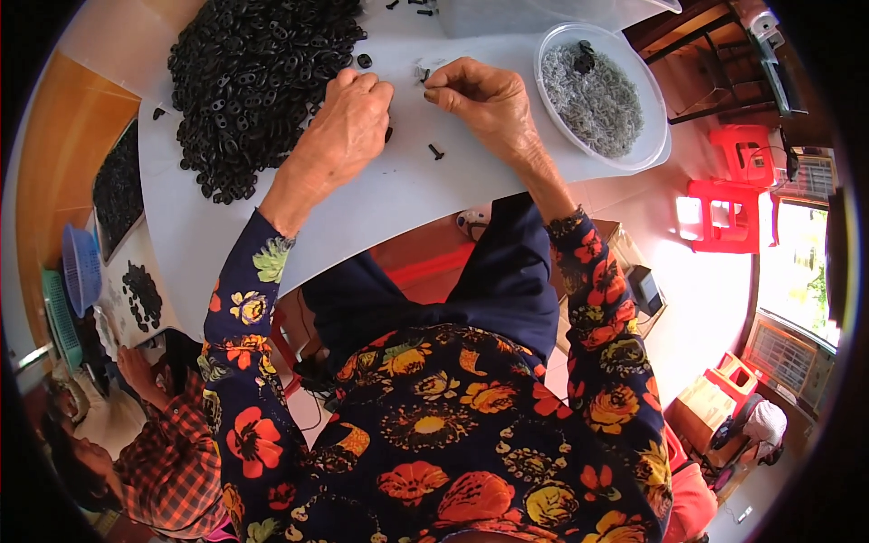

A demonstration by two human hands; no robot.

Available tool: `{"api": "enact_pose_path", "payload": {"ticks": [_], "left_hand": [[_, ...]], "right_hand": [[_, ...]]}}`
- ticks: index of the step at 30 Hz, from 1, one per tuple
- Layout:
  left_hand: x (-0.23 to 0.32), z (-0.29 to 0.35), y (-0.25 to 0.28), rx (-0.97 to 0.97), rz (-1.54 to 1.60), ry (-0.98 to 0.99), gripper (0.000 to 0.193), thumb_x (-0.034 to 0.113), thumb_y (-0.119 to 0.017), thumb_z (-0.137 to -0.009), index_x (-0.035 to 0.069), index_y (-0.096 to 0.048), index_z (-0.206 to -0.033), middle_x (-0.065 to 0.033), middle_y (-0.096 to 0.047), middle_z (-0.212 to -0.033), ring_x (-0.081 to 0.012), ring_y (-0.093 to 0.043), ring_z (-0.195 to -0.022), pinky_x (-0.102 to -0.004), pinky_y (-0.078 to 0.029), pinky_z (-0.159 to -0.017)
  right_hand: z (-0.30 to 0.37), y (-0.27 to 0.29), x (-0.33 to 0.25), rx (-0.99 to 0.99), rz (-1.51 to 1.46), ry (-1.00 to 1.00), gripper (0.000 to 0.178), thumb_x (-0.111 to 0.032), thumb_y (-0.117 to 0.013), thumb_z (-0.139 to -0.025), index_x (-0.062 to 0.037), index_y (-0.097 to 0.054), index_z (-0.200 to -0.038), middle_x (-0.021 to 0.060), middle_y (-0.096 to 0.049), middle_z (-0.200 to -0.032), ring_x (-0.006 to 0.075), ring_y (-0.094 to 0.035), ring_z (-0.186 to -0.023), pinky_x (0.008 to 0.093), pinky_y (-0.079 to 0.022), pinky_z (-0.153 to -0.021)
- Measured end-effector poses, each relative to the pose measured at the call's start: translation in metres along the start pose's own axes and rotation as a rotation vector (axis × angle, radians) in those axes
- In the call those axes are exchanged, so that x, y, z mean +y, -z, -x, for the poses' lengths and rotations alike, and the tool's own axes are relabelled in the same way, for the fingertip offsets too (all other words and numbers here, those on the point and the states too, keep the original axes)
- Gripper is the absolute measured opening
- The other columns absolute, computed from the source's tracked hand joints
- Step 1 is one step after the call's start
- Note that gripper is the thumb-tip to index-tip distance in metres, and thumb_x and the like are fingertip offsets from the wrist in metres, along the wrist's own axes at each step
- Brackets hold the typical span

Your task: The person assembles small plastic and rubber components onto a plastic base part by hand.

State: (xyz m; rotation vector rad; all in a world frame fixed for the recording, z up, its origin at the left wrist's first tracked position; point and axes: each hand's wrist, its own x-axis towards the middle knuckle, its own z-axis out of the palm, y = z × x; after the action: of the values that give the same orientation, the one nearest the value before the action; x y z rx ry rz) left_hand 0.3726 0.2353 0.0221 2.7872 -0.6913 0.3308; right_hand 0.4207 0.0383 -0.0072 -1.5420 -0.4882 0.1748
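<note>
Fingers [463, 72] of the right hand [491, 107] pinch a dark piece [424, 76] at ten o'clock; the left hand's [355, 119] grip is hidden, black pile [258, 77] at its ten o'clock.

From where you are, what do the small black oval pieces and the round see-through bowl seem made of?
Small black oval pieces: probably plastic or rubber, satin; soft highlights, matching holes. Round see-through bowl: likely plastic, smooth; translucent wall, glossy rim.

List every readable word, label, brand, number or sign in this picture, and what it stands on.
None can be read.
Black pieces: no lettering discernible.
Round clear tub: no lettering discernible.
Framed panel below the window: any marks are too small and blurred to read.
</note>
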Motion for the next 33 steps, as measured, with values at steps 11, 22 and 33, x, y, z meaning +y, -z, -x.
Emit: {"api": "enact_pose_path", "payload": {"ticks": [11,22,33], "left_hand": [[-0.013,-0.005,0.012,-0.166,0.017,-0.085,0.004,0.0,-0.057,-0.078,0.002,-0.053,-0.08,-0.0077,-0.05,-0.083,-0.0252,-0.048,-0.089,-0.0347,-0.043,-0.09],[-0.008,0.002,0.011,-0.089,0.076,-0.093,0.009,0.005,-0.055,-0.078,0.0,-0.058,-0.071,-0.008,-0.051,-0.085,-0.0254,-0.046,-0.088,-0.0344,-0.04,-0.092],[-0.002,0.007,0.0,0.026,0.149,-0.02,0.011,0.001,-0.057,-0.077,-0.004,-0.053,-0.086,-0.0152,-0.053,-0.086,-0.0326,-0.05,-0.088,-0.0394,-0.044,-0.08]], "right_hand": [[0.001,-0.001,-0.004,-0.019,0.036,0.016,0.011,-0.006,-0.069,-0.083,0.0012,-0.066,-0.092,0.0024,-0.068,-0.082,0.0068,-0.062,-0.078,0.0221,-0.051,-0.073],[0.001,-0.003,-0.004,-0.059,0.045,-0.002,0.01,-0.004,-0.068,-0.082,0.0015,-0.067,-0.091,0.0018,-0.068,-0.079,0.0053,-0.061,-0.076,0.0214,-0.051,-0.071],[0.002,-0.004,-0.003,-0.042,-0.026,0.025,0.011,-0.003,-0.068,-0.082,-0.0002,-0.067,-0.092,0.0015,-0.068,-0.079,0.0045,-0.062,-0.075,0.0202,-0.051,-0.07]]}}
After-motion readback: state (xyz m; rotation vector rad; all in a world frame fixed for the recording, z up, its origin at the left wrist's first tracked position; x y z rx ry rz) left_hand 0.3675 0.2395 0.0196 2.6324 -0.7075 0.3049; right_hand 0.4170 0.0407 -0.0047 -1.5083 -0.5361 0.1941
